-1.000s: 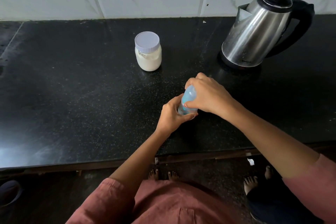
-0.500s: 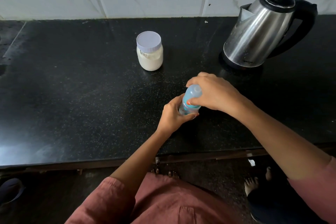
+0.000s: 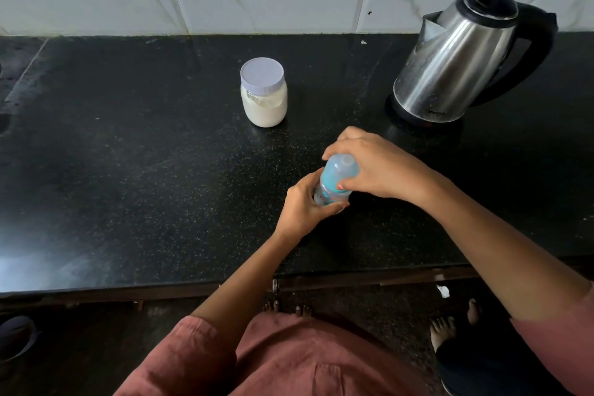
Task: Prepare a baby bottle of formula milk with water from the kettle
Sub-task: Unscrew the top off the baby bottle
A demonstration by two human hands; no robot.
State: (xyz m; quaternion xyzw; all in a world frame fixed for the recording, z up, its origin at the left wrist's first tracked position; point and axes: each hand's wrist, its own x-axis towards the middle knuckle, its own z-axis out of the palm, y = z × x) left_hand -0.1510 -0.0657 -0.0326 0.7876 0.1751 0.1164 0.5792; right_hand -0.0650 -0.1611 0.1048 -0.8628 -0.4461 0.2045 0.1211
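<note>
Black tabletop (image 3: 128, 170). Steel kettle (image 3: 456, 61) on its base, back right, lid down. Powder jar (image 3: 263, 96) upright at back centre, pale lid on, well apart from the kettle. Right hand (image 3: 379, 167) grips the clear cap (image 3: 340, 167) from above. Left hand (image 3: 305, 209) is wrapped round the lower body of the baby bottle (image 3: 324, 196). Bottle is front of centre, slightly tilted; can't tell if its base touches the tabletop.

One baby bottle (image 3: 336, 178), one lidded powder jar (image 3: 264, 100), one steel kettle (image 3: 456, 64), two hands: left hand (image 3: 305, 207), right hand (image 3: 381, 167)
</note>
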